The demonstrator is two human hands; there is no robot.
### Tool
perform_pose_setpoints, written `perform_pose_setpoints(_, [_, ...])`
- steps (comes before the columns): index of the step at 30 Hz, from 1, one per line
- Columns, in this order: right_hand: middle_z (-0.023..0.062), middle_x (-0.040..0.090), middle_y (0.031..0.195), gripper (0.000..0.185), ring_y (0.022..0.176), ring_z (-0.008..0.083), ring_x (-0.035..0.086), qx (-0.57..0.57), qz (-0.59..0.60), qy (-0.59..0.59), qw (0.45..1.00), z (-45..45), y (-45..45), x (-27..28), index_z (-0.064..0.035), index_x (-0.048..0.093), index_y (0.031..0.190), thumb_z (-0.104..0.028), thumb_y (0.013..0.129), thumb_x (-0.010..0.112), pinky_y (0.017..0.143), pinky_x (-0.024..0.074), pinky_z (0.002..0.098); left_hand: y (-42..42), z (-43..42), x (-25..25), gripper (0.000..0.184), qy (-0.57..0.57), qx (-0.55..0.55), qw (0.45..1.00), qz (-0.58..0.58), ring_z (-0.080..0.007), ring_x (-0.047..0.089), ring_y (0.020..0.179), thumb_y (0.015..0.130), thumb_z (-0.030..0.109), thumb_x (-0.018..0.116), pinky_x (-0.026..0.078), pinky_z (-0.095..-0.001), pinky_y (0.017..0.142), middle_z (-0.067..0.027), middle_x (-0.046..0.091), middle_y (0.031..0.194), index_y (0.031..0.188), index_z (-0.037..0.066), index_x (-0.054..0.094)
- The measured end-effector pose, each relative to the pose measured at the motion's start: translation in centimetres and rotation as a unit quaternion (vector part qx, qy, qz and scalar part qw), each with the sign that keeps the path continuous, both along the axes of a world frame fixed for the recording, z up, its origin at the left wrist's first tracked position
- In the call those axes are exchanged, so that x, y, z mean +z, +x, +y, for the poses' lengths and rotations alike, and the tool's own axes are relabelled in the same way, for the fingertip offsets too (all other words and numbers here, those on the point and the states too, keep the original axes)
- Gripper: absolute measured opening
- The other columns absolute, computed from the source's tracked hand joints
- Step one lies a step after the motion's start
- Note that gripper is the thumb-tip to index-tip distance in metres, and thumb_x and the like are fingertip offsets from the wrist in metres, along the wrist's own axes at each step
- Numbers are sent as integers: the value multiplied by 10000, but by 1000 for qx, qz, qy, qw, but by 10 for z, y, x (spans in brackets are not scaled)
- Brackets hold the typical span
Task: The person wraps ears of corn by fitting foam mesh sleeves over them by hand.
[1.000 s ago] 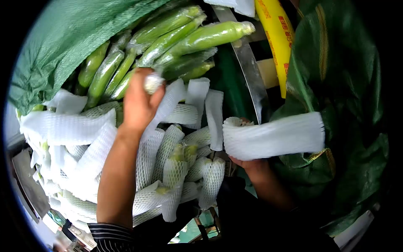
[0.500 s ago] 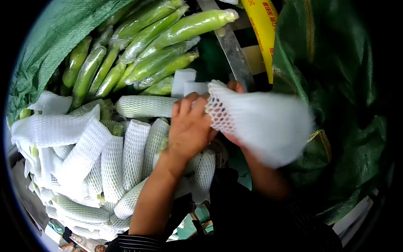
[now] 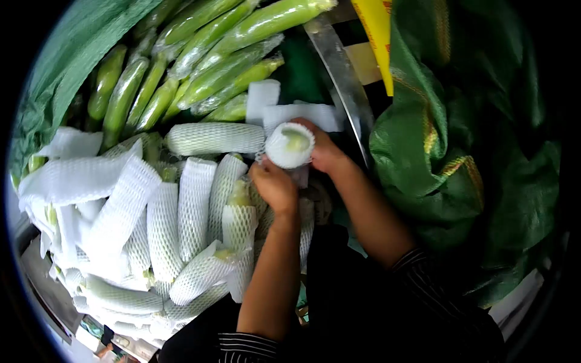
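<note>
A zucchini in a white foam net sleeve (image 3: pixel 290 147) points end-on toward me, its pale green tip showing within the ring of foam. My left hand (image 3: pixel 275 186) grips the lower left side of the sleeve with curled fingers. From the right, my right hand (image 3: pixel 322 148) closes around the other side; some of its fingers are hidden behind the foam. Just left of my hands lies a sleeved zucchini (image 3: pixel 215 138). Flat white foam sleeves (image 3: pixel 311 115) rest behind the held one.
Several film-wrapped zucchini (image 3: pixel 227 78) lie at the upper left beside a green woven sack (image 3: pixel 91 48). Sleeved zucchini (image 3: pixel 162 227) pile up at lower left. A metal edge (image 3: pixel 345 78), yellow packaging (image 3: pixel 375 36) and a dark green sack (image 3: pixel 466 151) are on the right.
The blurred foam sleeve has swung from the right into the middle and now encloses a zucchini, seen end-on. My left hand has moved lower, and my right hand shows more fully.
</note>
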State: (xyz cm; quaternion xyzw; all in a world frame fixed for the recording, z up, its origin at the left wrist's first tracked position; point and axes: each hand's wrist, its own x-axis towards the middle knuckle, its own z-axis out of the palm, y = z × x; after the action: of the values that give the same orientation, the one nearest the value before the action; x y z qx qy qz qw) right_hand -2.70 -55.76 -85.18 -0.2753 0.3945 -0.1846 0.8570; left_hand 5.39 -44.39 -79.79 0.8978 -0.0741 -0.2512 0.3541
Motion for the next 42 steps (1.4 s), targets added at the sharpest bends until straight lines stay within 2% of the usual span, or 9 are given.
perform_pose_setpoints(5, [53,590,1392,553,1286,200,552,156,51,21,986,-9,12,52,-60,480,1465,-413,1044,540,1115,425,399,-10,2,-2,470,-164,-44,985,-23,-444,568,1205,902,4,549,442,-462,1052,-277,600,1296,1368,-35,501])
perform_pose_setpoints(7, [92,507,1465,829,1352,226,484,310,-24,-354,882,-14,12,100,-58,338,1553,-592,965,577,1134,383,388,-18,12,19,545,-231,-1,970,69,-382,570,1249,885,38,638,445,-420,1062,-243,589,1340,1407,-9,488])
perform_pose_setpoints(9, [112,462,1477,851,1375,277,453,372,-2,-256,892,-12,13,140,-140,346,1558,-148,832,789,1132,378,400,-12,19,61,620,-339,30,938,68,-344,576,1239,836,105,763,431,-406,1064,-205,587,1346,1393,7,509])
perform_pose_setpoints(13, [170,417,1522,774,1337,306,492,374,93,-645,659,-26,23,184,-121,457,1445,-146,764,824,1075,436,389,13,29,126,619,-210,-95,970,-74,-395,424,1333,813,70,732,320,-470,1130,-210,429,1468,1399,111,539])
perform_pose_setpoints(19, [174,649,1258,737,1148,292,652,273,-71,-255,925,1,75,242,29,473,1406,-262,818,809,984,529,427,-7,42,113,417,-428,100,895,78,-362,370,1395,1000,100,587,273,-447,1182,-207,378,1497,1391,4,478])
perform_pose_setpoints(24, [167,600,1356,756,1267,288,580,149,-212,-544,798,27,163,297,-24,508,1422,-292,806,855,1071,477,412,-42,60,129,195,-227,-148,955,122,-301,653,939,944,70,628,521,-391,796,-162,641,981,1126,-3,630])
perform_pose_setpoints(31, [225,573,1338,737,1255,393,539,-2,377,-667,642,-34,49,89,-29,531,1399,-299,790,847,1071,421,484,13,17,140,270,-150,-269,949,65,-308,663,954,905,55,673,537,-374,824,-157,656,1039,1171,21,636])
perform_pose_setpoints(35, [213,550,1390,935,1243,356,555,100,216,-431,871,-44,64,38,-73,425,1526,-393,757,850,1065,432,449,36,-16,120,267,-216,-257,941,-33,-309,647,974,882,24,670,531,-378,838,-135,640,1045,1148,31,641])
perform_pose_setpoints(42, [103,584,1260,409,1187,195,556,39,97,-416,903,-34,72,53,-36,529,1318,-107,943,675,1004,456,324,96,-33,133,467,-276,-192,927,-166,-399,539,1195,840,54,712,462,-448,1003,-191,550,1295,1293,85,601])
